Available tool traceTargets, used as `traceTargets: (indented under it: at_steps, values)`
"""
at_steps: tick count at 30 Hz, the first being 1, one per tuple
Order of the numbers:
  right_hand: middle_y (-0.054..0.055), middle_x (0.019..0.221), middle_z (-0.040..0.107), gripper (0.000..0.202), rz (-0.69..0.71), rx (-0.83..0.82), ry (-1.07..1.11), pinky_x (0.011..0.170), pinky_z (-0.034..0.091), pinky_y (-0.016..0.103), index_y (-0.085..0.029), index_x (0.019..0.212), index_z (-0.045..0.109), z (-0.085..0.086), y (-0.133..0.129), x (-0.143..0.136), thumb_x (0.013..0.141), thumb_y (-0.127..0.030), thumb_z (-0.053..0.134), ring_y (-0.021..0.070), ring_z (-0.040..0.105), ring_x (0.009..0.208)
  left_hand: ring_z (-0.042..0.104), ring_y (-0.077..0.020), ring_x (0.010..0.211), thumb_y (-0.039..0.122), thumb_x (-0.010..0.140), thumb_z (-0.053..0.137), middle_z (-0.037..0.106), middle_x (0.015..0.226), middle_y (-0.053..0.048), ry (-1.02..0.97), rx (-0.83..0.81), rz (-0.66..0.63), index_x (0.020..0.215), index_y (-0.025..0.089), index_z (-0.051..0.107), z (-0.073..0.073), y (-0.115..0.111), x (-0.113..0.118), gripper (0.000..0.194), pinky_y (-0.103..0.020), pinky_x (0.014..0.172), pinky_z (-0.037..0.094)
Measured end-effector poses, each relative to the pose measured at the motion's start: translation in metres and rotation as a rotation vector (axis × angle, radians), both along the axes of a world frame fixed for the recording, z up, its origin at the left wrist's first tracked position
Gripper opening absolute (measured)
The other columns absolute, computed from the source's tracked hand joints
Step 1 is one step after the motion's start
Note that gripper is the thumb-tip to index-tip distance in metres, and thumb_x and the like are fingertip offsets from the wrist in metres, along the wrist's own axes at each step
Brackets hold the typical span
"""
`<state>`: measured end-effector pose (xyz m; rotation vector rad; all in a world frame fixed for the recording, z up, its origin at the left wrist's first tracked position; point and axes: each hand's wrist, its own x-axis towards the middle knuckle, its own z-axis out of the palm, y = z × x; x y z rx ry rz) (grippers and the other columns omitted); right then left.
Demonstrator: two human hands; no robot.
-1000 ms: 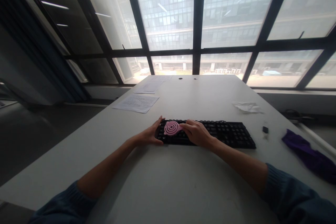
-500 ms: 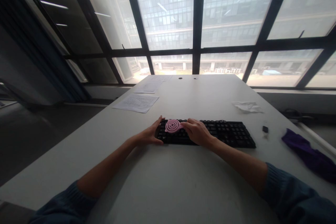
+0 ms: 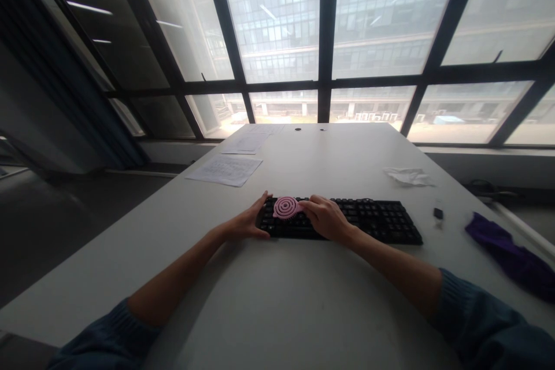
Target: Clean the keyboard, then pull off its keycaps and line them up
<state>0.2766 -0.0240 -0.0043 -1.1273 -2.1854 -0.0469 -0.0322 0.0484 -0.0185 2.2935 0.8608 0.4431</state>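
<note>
A black keyboard (image 3: 381, 221) lies flat across the white table in front of me. My left hand (image 3: 249, 221) grips its left end, thumb at the near edge and fingers at the far corner. In my right hand (image 3: 324, 217) is the handle of a pink hairbrush (image 3: 286, 207) with a round head and a spiral pattern on its back. Short bristles show along the brush's near edge, pointing down at the keys on the left part of the keyboard. My right fingers are closed and hide the handle and some keys.
Printed papers (image 3: 226, 170) lie at the left beyond the keyboard. To the right are a crumpled white tissue (image 3: 409, 176), a small black object (image 3: 438, 214) and a purple cloth (image 3: 507, 251). The white table (image 3: 277, 306) reaches toward large windows.
The brush head has shifted very slightly to the right over the keys. My left hand and the keyboard stay in place.
</note>
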Motion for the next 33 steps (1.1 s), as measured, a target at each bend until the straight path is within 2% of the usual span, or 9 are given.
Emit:
traceTargets:
  at_steps: [5,12,18,23,29,33]
  values:
    - [0.005,0.088,0.063,0.027,0.025,0.002,-0.011,0.070,0.039,0.025,-0.021,0.115,0.069,0.0001,-0.0004,0.0002,0.102,-0.025,0.044,0.0152,0.056,0.076,0.014,-0.0375,0.151,0.045,0.068,0.086,0.011,0.164,-0.020,0.008,0.019,-0.002,0.158,0.024,-0.011,-0.0027,0.0021,-0.0016,0.134,-0.057,0.122,0.011]
    - [0.005,0.086,0.062,0.026,-0.032,0.000,0.019,0.071,0.039,0.025,-0.023,0.114,0.068,-0.0017,0.0006,0.0000,0.102,-0.022,0.046,0.0158,0.057,0.077,0.011,-0.0374,0.151,0.046,0.069,0.085,0.010,0.164,-0.020,0.013,0.036,-0.011,0.158,0.021,-0.011,-0.0043,0.0031,-0.0029,0.133,-0.057,0.122,0.011]
    - [0.005,0.088,0.063,0.027,0.017,0.005,-0.007,0.071,0.040,0.025,-0.022,0.115,0.068,-0.0017,0.0003,0.0000,0.102,-0.025,0.044,0.0158,0.057,0.076,0.013,-0.0378,0.151,0.047,0.068,0.085,0.011,0.164,-0.020,0.002,0.020,-0.013,0.157,0.022,-0.012,-0.0041,0.0038,-0.0024,0.135,-0.058,0.122,0.011]
    - [0.005,0.087,0.063,0.027,-0.040,-0.007,0.015,0.071,0.040,0.025,-0.022,0.115,0.068,0.0003,-0.0005,-0.0003,0.102,-0.024,0.044,0.0162,0.058,0.078,0.012,-0.0377,0.151,0.048,0.068,0.085,0.010,0.164,-0.021,0.008,0.029,-0.016,0.158,0.021,-0.011,-0.0047,0.0039,-0.0033,0.134,-0.057,0.122,0.010]
    - [0.006,0.089,0.064,0.028,0.053,-0.008,-0.006,0.071,0.040,0.025,-0.022,0.116,0.068,-0.0010,-0.0007,-0.0003,0.103,-0.026,0.044,0.0155,0.058,0.077,0.014,-0.0365,0.151,0.046,0.069,0.085,0.010,0.164,-0.019,-0.001,0.027,-0.020,0.157,0.024,-0.013,-0.0096,0.0068,-0.0056,0.134,-0.056,0.122,0.012]
    - [0.005,0.088,0.063,0.027,0.026,-0.002,-0.009,0.070,0.040,0.025,-0.022,0.115,0.068,-0.0004,-0.0009,-0.0002,0.102,-0.025,0.044,0.0155,0.057,0.076,0.015,-0.0373,0.151,0.046,0.068,0.085,0.010,0.164,-0.020,-0.004,0.017,-0.015,0.157,0.024,-0.013,-0.0074,0.0053,-0.0043,0.134,-0.056,0.122,0.012]
